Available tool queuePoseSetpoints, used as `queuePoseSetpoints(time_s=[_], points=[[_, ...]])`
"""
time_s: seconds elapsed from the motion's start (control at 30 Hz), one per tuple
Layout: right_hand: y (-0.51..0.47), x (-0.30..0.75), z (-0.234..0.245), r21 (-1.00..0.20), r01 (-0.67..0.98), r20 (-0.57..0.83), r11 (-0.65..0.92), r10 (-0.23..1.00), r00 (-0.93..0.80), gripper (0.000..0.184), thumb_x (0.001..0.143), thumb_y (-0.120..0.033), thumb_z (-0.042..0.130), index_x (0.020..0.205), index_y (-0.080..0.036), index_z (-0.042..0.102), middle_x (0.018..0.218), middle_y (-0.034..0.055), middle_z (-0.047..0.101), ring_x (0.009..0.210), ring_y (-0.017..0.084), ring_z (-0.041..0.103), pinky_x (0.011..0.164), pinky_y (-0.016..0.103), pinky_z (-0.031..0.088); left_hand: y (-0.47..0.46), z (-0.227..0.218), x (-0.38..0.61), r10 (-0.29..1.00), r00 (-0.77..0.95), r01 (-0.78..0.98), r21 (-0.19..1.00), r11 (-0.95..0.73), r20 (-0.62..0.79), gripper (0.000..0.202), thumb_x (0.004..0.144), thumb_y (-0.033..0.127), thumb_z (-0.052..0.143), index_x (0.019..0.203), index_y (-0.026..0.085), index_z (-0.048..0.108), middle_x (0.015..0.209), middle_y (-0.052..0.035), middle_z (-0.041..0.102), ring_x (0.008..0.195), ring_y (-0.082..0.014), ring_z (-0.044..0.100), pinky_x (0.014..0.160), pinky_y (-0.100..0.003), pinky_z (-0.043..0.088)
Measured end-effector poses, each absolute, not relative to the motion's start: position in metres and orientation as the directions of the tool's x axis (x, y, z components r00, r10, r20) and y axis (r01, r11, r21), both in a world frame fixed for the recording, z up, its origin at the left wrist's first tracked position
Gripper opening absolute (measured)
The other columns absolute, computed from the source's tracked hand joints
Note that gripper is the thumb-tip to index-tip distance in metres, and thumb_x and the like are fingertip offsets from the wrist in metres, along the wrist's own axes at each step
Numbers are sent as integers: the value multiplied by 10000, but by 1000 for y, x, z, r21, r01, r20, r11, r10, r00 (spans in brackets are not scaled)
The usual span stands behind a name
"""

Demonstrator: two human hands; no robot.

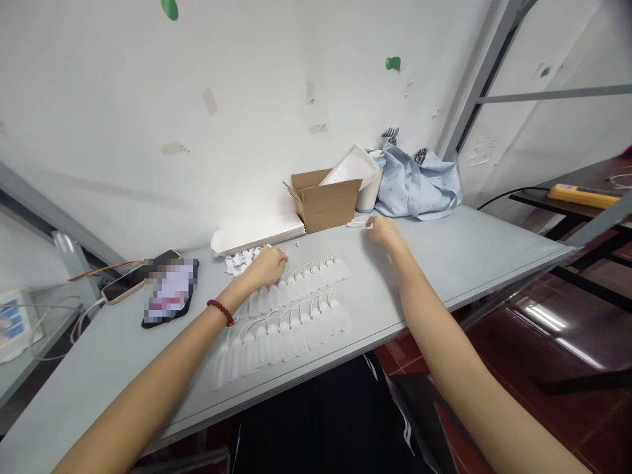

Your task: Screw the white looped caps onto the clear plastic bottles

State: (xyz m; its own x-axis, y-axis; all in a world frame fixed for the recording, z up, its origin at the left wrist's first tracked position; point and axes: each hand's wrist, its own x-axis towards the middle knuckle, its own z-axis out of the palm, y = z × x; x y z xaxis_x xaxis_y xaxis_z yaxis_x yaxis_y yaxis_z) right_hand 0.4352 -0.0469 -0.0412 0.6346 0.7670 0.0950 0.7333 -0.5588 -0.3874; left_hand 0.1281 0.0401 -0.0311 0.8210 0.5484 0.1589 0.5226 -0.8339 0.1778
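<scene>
My left hand point(269, 266) is closed, fingertips pinched where a thin white cord point(294, 245) curves out. It is beside a heap of small white plastic parts point(237, 261), partly covering them. Farther right, my right hand point(382, 232) pinches a translucent white strip point(357, 224) just in front of the cardboard box. Between my arms lie two rows of elongated translucent strips, a back row point(291, 289) and a front row point(281, 343), with white cords at their upper ends. A dark red bead bracelet point(221, 312) circles my left wrist.
A cardboard box point(330, 205) holds white padded wrap point(351, 166). Behind it stand a white cup point(368, 196) and a light blue cloth bag point(419, 184). A stack of white sheets point(261, 232) lies by the wall. Two phones, one dark point(131, 284) and one blurred point(170, 293), rest at left.
</scene>
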Motion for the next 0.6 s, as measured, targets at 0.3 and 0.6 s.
queuePoseSetpoints(time_s=[0.3,0.6], points=[[-51,418,-26,-615,702,210,-358,784,584,170,772,-150,592,929,-140,659,881,106,696,863,237,654,740,319,488,31,-11,111,673,654,544,404,-735,345,255,737,225,502,825,148,728,960,-108,732,835,-248,660,781,-349,504],[-53,352,-2,-905,417,241,87,912,333,226,763,-326,701,826,-163,557,784,69,700,631,122,604,564,223,474,25,-15,56,857,281,490,703,-515,433,213,744,348,591,774,158,682,803,-74,728,698,-194,651,664,-293,509]])
